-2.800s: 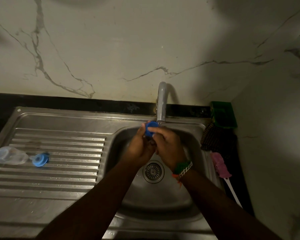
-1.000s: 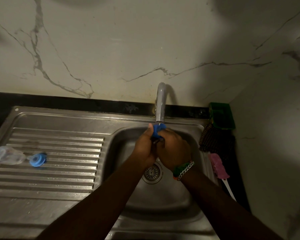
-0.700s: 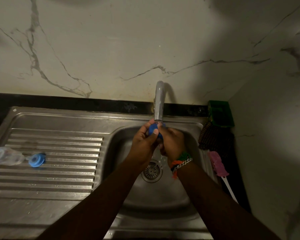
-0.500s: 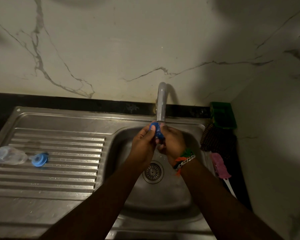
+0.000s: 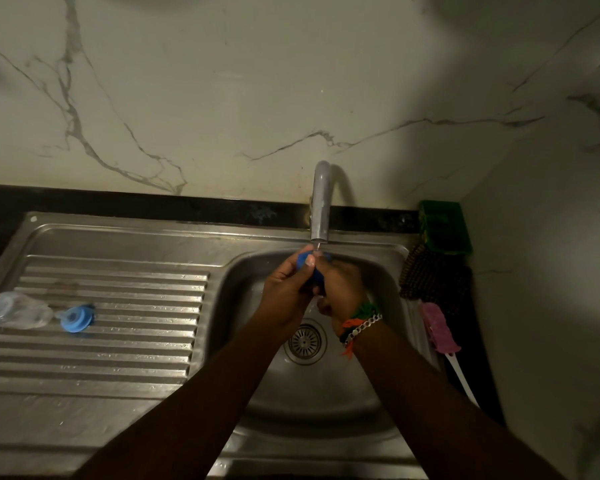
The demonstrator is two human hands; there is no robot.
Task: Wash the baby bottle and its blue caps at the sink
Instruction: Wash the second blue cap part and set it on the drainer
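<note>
Two hands together under tap (image 5: 321, 206), both clamped on dark blue cap (image 5: 305, 263) so stream lands on it. Left hand (image 5: 288, 289) grips with thumb on top, likely to rub surface; right hand (image 5: 340, 289) cups from other side, steadying over sink (image 5: 388, 271) basin so runoff drains. Well left of hands, on ribbed drainboard: baby bottle (image 5: 16, 310) on its side, light blue cap (image 5: 75, 317) just beside it, probably parked out of splash, awaiting turn or draining.
</note>
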